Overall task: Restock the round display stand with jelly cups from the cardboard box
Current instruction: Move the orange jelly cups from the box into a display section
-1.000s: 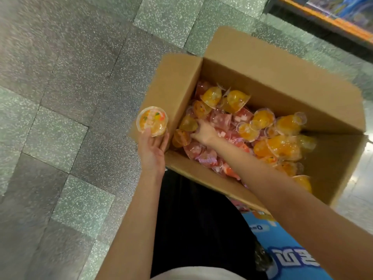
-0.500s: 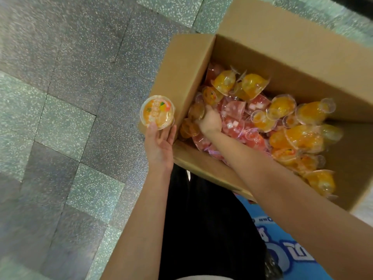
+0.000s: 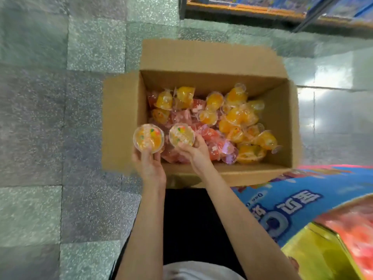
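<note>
- Setting: I read this as a shop floor.
- Flooring: speckled grey-green floor tiles, polished, reflecting overhead light.
- Fixture: orange-edged shelf at the top, holding blurred blue goods.
- Stock: I see an open cardboard box on the floor, filled with loose sealed jelly cups.
- Display: printed blue promotional stand beside it, lower right.

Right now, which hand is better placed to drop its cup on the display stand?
Right, probably. Both the left hand and right hand grip a cup, but the stand sits on the right.
</note>
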`<state>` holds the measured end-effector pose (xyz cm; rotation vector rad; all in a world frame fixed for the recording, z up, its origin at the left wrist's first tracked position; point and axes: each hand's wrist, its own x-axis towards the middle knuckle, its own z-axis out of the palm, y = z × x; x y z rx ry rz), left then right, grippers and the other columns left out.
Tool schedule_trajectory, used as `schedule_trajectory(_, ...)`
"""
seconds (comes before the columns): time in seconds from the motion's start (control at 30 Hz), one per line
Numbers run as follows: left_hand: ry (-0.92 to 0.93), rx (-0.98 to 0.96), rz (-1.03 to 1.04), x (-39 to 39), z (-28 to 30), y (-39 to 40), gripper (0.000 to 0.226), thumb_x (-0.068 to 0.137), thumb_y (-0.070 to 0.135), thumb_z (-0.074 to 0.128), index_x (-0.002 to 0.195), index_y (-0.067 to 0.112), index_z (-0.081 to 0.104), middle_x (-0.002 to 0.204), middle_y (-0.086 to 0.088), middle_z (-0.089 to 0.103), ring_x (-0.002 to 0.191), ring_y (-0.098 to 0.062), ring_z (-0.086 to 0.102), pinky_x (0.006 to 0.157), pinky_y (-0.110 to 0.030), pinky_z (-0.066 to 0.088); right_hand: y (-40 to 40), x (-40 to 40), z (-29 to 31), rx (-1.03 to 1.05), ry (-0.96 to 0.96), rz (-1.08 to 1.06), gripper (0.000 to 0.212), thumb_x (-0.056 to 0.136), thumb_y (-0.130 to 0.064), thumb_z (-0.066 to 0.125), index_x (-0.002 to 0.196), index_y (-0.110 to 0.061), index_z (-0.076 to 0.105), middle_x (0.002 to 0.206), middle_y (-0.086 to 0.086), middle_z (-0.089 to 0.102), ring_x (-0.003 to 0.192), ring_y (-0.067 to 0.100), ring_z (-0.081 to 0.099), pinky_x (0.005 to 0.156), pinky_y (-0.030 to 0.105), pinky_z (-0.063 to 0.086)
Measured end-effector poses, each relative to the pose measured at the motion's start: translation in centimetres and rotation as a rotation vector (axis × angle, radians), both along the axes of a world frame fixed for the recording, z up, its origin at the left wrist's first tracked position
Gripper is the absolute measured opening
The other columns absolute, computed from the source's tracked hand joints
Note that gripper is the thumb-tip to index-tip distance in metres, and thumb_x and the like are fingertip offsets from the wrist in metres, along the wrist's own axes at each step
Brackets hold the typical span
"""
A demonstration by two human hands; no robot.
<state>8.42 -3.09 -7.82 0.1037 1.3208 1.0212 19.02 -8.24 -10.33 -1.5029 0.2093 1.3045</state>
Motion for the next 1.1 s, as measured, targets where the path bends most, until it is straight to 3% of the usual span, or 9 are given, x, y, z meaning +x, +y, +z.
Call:
schedule_trajectory(0.1,-0.046,0.037,-0.233,1.2,1.7,-1.1,0.070,0.066,0.013,0.065,0.133,0.010,0.046,0.120,-0.010,0.061,0.094,-0.017,0.066,0.063,-0.024,0.054,-2.3,0.0,2.9,0.086,-0.058,-0.186,0.050,0.079,0.006,0.070,0.120,-0.014,0.052,0.119,0.009,0.061,0.105,0.022,0.064,0.090,0.039,0.055)
schedule_trajectory(0.2,-0.189,0.059,-0.420,2.4,3.6,-2.5,0.067,0.061,0.012,0.070,0.124,0.010,0.048,0.108,-0.007,0.065,0.083,-0.013,0.070,0.063,-0.025,0.055,-5.2,-0.7,5.5,0.157,-0.139,-0.417,0.063,0.072,0.000,0.075,0.129,-0.013,0.051,0.128,0.015,0.059,0.114,0.029,0.061,0.096,0.047,0.051)
schedule_trajectory(0.37,-0.314,0.068,-0.754,4.3,6.1,-8.2,0.069,0.062,0.014,0.072,0.125,0.013,0.046,0.113,-0.004,0.064,0.099,-0.016,0.066,0.076,-0.028,0.055,-12.0,-2.0,10.1,0.196,-0.268,-0.780,0.090,0.049,-0.027,0.087,0.129,-0.004,0.051,0.121,0.017,0.063,0.104,0.030,0.062,0.083,0.039,0.050)
schedule_trajectory(0.5,-0.415,0.069,-1.027,5.7,8.2,-14.0,0.042,0.075,0.003,0.064,0.113,0.015,0.052,0.112,-0.003,0.063,0.099,-0.014,0.064,0.079,-0.027,0.055,-19.3,-3.4,12.9,0.342,-0.293,-1.064,0.057,0.065,-0.016,0.082,0.112,-0.005,0.053,0.085,0.003,0.068,0.081,0.018,0.066,0.085,0.041,0.049)
schedule_trajectory(0.6,-0.397,0.105,-1.232,5.6,10.2,-19.2,0.047,0.082,0.004,0.058,0.127,0.015,0.050,0.117,-0.004,0.058,0.100,-0.011,0.060,0.085,-0.027,0.048,-24.6,-5.7,15.4,0.312,-0.309,-1.311,0.076,0.055,-0.029,0.090,0.118,-0.003,0.055,0.098,0.010,0.065,0.088,0.023,0.064,0.086,0.038,0.051)
schedule_trajectory(0.73,-0.398,-0.006,-1.511,4.2,10.9,-27.1,0.027,0.097,0.003,0.044,0.105,0.026,0.055,0.109,0.000,0.060,0.088,0.003,0.062,0.079,-0.019,0.051,-32.5,-9.9,16.9,0.356,-0.374,-1.560,0.026,0.088,-0.005,0.059,0.112,-0.014,0.058,0.094,0.001,0.073,0.087,0.018,0.069,0.079,0.032,0.056)
schedule_trajectory(0.9,-0.515,-0.051,-1.697,0.9,11.4,-36.5,0.037,0.075,0.014,0.068,0.110,0.014,0.057,0.103,-0.002,0.066,0.094,-0.014,0.064,0.072,-0.024,0.054,-41.8,-16.2,18.0,0.325,-0.396,-1.771,0.036,0.090,0.002,0.055,0.124,-0.008,0.050,0.099,0.004,0.071,0.087,0.020,0.070,0.075,0.029,0.058)
schedule_trajectory(1.0,-0.448,-0.083,-1.784,-2.5,11.5,-41.7,0.030,0.090,0.007,0.057,0.119,0.011,0.052,0.113,-0.003,0.063,0.103,-0.016,0.061,0.076,-0.024,0.052,-47.7,-20.2,17.8,0.249,-0.388,-1.846,0.048,0.087,-0.002,0.063,0.132,-0.010,0.048,0.112,0.008,0.066,0.098,0.025,0.067,0.076,0.029,0.058)
schedule_trajectory(1.1,-0.371,-0.095,-1.837,-5.6,10.5,-45.6,0.042,0.091,0.005,0.058,0.132,0.004,0.049,0.127,-0.008,0.057,0.115,-0.021,0.057,0.081,-0.027,0.052,-53.4,-24.2,16.5,0.104,-0.378,-1.841,0.056,0.084,-0.004,0.068,0.135,-0.012,0.047,0.120,0.012,0.063,0.104,0.029,0.065,0.077,0.032,0.057)
